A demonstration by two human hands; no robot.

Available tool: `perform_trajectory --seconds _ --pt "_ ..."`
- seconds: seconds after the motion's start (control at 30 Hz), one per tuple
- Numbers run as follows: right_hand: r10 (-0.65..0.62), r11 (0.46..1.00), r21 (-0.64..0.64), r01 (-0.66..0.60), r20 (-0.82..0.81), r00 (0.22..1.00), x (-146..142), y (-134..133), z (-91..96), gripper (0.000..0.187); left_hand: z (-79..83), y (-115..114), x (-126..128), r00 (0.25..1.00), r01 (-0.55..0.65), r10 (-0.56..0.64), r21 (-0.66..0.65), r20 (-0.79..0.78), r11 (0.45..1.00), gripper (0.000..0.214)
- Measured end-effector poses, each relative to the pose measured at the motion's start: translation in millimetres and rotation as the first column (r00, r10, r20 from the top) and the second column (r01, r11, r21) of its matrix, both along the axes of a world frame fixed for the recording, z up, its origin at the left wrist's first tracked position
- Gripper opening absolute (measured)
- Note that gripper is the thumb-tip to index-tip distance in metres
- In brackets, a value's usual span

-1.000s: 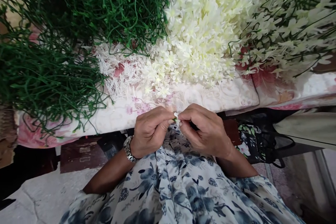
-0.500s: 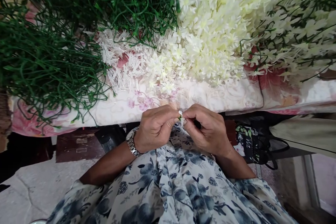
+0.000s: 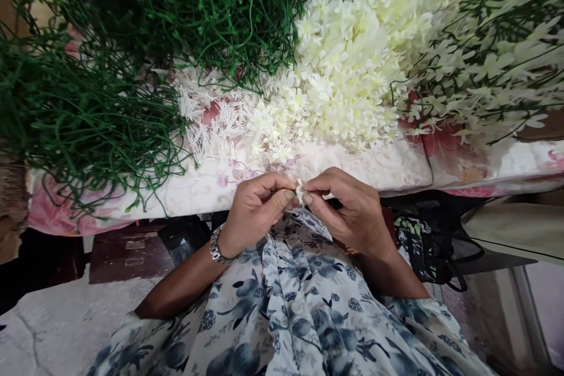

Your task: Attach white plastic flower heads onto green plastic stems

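My left hand (image 3: pixel 258 208) and my right hand (image 3: pixel 350 208) meet in front of my chest, both pinched on one small white artificial flower (image 3: pixel 300 192) between the fingertips. A silver watch (image 3: pixel 217 247) is on my left wrist. Just beyond the hands lies a heap of cream artificial flowers (image 3: pixel 348 70) on a floral cloth (image 3: pixel 374 164). A scatter of small white spiky parts (image 3: pixel 211 123) lies left of the heap.
A big tangle of green plastic stems (image 3: pixel 110 70) covers the left of the cloth. Stems with flowers fitted (image 3: pixel 484 64) lie at the right. Dark bags (image 3: pixel 423 235) and a dark box (image 3: pixel 127 249) sit below the cloth's edge.
Both hands stay pinched together on the small flower and have risen slightly toward the cloth edge. The view has shifted a little.
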State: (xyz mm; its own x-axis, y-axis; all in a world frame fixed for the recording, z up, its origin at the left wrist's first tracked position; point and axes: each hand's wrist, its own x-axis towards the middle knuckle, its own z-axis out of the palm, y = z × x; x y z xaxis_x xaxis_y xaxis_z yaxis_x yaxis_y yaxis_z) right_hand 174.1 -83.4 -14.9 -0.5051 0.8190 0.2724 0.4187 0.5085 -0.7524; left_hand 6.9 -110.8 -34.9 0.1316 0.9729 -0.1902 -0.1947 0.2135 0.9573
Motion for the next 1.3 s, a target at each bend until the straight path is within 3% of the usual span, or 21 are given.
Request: perform_trajectory --seconds 0.07,0.13,0.43,0.73,1.03,1.3 --pt "0.010 0.999 0.048 -0.010 0.006 1.000 -2 2 3.3 0.011 0.9 0 -4 0.988 -0.010 0.031 -0.137 0.150 0.991 0.013" --pt "0.020 0.996 0.087 -0.021 0.010 1.000 -4 4 5.6 0.013 0.7 0 -7 0.980 -0.027 0.061 -0.180 0.189 0.983 0.016" --pt "0.070 0.972 0.211 -0.101 0.151 0.986 -12 9 4.9 0.007 -5.8 -3 -10 0.993 -0.078 0.085 0.090 -0.085 0.993 0.009" --pt "0.104 0.982 0.150 -0.111 0.058 0.993 -16 12 -10.4 0.009 -11.1 -1 -7 0.952 -0.105 0.172 0.259 -0.255 0.960 0.009" --pt "0.063 0.986 0.154 -0.062 -0.003 0.998 -23 10 -16.2 0.013 -14.2 -2 -6 0.941 -0.141 0.210 0.255 -0.267 0.957 0.009" --pt "0.030 0.976 0.214 -0.042 0.058 0.998 -27 9 -19.1 0.011 -10.9 1 -3 0.928 -0.141 0.208 0.225 -0.310 0.964 0.014"
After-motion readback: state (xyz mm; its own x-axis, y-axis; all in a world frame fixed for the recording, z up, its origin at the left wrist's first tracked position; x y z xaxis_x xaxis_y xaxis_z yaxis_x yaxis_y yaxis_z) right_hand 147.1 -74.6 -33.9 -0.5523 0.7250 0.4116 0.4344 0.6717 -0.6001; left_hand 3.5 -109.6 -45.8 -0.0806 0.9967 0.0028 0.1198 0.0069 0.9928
